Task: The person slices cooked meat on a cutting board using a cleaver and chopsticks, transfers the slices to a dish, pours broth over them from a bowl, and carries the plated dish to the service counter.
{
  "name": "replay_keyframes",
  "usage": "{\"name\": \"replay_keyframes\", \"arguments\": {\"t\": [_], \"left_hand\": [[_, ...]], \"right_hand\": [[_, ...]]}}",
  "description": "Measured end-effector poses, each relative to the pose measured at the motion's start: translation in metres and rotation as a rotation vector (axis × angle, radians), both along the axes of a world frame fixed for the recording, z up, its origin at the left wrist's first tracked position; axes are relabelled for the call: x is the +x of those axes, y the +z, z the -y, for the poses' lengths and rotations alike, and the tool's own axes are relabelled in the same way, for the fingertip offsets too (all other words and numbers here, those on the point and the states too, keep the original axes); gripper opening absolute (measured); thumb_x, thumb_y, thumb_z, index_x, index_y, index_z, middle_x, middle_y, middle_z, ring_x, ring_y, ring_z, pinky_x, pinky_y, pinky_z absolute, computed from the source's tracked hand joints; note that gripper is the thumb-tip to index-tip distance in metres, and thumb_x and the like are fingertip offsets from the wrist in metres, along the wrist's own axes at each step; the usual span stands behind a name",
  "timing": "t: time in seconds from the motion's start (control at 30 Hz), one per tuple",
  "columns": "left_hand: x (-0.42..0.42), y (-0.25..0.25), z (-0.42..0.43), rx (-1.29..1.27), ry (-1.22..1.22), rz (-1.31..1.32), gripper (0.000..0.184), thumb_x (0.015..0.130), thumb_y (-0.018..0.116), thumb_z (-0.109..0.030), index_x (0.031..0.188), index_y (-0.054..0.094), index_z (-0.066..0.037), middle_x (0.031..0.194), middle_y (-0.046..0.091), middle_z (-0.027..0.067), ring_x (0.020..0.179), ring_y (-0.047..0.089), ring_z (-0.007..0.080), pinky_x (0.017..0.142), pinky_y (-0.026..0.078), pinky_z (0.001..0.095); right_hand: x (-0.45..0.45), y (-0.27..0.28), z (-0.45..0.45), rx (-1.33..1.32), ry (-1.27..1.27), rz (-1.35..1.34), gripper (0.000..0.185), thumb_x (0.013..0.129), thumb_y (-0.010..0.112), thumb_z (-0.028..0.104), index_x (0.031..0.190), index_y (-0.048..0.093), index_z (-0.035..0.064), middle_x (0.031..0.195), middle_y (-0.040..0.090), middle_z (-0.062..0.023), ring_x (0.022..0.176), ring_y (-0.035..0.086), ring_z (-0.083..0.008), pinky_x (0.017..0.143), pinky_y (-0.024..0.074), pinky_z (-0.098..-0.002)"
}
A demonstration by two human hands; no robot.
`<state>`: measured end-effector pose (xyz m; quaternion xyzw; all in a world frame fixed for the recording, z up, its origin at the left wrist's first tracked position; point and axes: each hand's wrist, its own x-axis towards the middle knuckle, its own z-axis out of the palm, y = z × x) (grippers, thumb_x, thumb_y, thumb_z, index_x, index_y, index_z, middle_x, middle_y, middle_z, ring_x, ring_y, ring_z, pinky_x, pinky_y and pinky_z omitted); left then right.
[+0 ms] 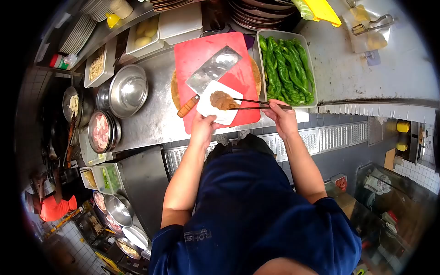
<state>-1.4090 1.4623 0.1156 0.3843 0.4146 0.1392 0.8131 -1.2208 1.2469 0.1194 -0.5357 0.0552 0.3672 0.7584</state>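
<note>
My left hand (202, 129) grips the near edge of a white square plate (221, 118), held over the red cutting board (195, 50). On the plate lies a brown mound of food (222, 99), perhaps minced meat or paste. My right hand (283, 117) is closed around dark chopsticks (253, 108), whose tips reach the mound's right side. Behind the plate a cleaver (213, 68) rests flat on the board, its wooden handle (188, 106) pointing toward me on the left. The board's underside is hidden, though a round wooden block (174, 91) shows beneath it.
Right of the board stands a tray (315, 87) full of long green peppers (286, 68). Steel bowls (129, 90) and a bowl of raw meat (101, 132) are on the left. Stacked plates (263, 13) line the back. A person in an orange shirt (52, 208) is at far left.
</note>
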Motion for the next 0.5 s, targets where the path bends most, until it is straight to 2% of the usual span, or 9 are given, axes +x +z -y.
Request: {"name": "replay_keyframes", "arguments": {"t": [0.1,0.2,0.27,0.5], "left_hand": [[0.004,0.012,0.005,0.027,0.04,-0.014,0.049,0.094,0.05,0.008,0.143,0.048,0.0,0.128,0.066,0.0155,0.107,0.071,0.0271,0.083,0.064,0.0365],[0.005,0.014,0.009,0.08,0.032,-0.034,0.049,0.094,0.05,0.009,0.143,0.048,0.001,0.127,0.067,0.0157,0.104,0.072,0.0271,0.081,0.065,0.0363],[0.006,0.013,0.012,0.117,0.016,-0.056,0.049,0.094,0.05,0.009,0.143,0.048,0.001,0.127,0.067,0.0156,0.102,0.073,0.027,0.08,0.065,0.0361],[0.001,0.008,0.016,0.079,0.069,-0.044,0.048,0.095,0.051,0.009,0.142,0.049,0.0,0.13,0.065,0.0154,0.11,0.07,0.0268,0.084,0.064,0.0376]], "right_hand": [[0.003,0.019,0.0,-0.052,0.067,0.159,0.021,0.099,0.067,0.005,0.117,0.068,-0.0054,0.109,0.075,-0.0196,0.09,0.076,-0.0267,0.076,0.0633,-0.0314],[0.007,0.02,-0.003,-0.043,0.118,0.187,0.021,0.099,0.067,0.005,0.117,0.069,-0.0052,0.11,0.074,-0.0191,0.091,0.076,-0.0259,0.078,0.063,-0.0319],[0.006,0.0,-0.005,0.02,0.082,0.113,0.021,0.099,0.066,0.006,0.117,0.069,-0.0056,0.109,0.074,-0.0187,0.092,0.075,-0.0257,0.081,0.0627,-0.0325],[-0.009,-0.046,0.007,0.155,0.0,-0.244,0.028,0.101,0.065,0.009,0.125,0.06,-0.0041,0.114,0.07,-0.0141,0.102,0.07,-0.0246,0.093,0.0599,-0.037]]}}
